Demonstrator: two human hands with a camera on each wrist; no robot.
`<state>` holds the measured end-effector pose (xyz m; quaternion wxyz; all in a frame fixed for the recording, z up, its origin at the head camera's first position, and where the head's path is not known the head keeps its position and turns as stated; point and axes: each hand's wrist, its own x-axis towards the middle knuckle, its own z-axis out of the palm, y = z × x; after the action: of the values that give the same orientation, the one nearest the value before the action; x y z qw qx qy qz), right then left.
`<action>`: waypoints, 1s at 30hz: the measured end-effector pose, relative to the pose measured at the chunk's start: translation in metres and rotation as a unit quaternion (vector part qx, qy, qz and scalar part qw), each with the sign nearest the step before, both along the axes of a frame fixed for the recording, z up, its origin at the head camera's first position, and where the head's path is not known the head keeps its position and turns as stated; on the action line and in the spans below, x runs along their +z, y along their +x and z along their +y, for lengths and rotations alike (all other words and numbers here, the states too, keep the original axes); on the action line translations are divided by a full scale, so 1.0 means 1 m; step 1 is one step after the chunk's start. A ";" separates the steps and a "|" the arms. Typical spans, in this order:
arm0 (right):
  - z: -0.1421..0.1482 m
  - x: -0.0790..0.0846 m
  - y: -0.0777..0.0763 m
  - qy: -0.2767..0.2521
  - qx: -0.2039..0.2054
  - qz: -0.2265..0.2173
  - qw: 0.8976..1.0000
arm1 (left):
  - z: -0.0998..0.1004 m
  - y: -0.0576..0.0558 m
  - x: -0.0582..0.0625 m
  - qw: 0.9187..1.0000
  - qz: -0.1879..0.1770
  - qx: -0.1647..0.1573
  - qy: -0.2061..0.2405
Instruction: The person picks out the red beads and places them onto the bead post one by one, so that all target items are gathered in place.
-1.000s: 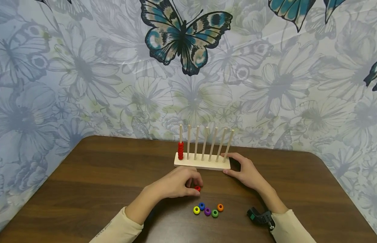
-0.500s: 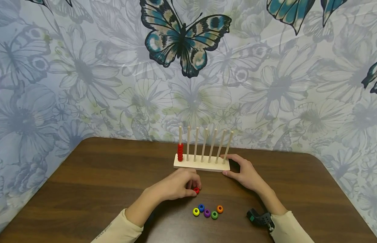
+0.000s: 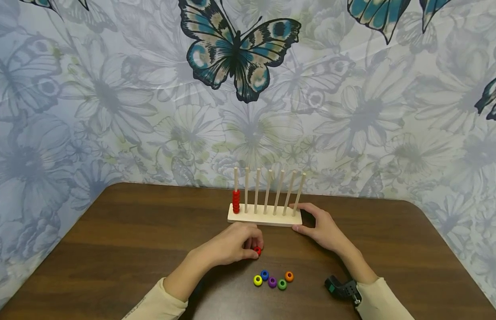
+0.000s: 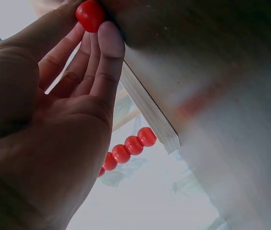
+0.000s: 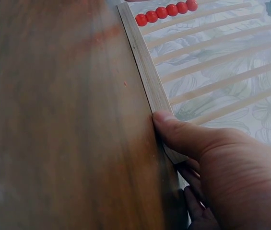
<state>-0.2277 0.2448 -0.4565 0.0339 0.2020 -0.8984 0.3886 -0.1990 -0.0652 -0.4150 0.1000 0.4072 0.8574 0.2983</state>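
Note:
My left hand (image 3: 237, 243) pinches a loose red bead (image 4: 91, 16) between thumb and fingertips, low over the table in front of a wooden peg rack (image 3: 264, 218). A column of several red beads (image 3: 236, 202) is threaded on the rack's leftmost peg; the other pegs are bare. At the rack's right end, my right hand (image 3: 321, 226) grips the base, its thumb on the front edge, as the right wrist view also shows. The other fingers reach behind the base and are partly hidden.
On the brown table (image 3: 152, 231), closer to me than the rack, lie loose beads: yellow (image 3: 258, 280), blue (image 3: 265, 275), purple (image 3: 272, 282), green (image 3: 282, 284) and orange (image 3: 289, 276). A black strapped device (image 3: 341, 287) sits at the right wrist. A butterfly-patterned wall covering rises behind.
The left thumb and fingers have closed on the red bead, which has moved slightly left and nearer to me. The right hand keeps its hold on the rack.

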 end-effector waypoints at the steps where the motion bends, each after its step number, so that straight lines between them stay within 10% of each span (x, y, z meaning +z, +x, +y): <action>1: 0.000 0.000 0.000 0.000 0.002 0.000 1.000 | 0.000 0.000 0.000 1.000 -0.004 0.002 0.000; 12: 0.001 0.003 -0.002 0.013 0.000 0.001 1.000 | -0.001 -0.002 0.001 0.999 -0.020 0.022 0.035; 30: 0.002 0.000 -0.002 0.002 0.004 0.012 1.000 | -0.010 -0.010 0.023 0.982 0.089 0.097 0.137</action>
<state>-0.2296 0.2464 -0.4565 0.0426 0.2097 -0.8980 0.3845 -0.2087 -0.0751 -0.3923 -0.0625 0.3564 0.8496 0.3837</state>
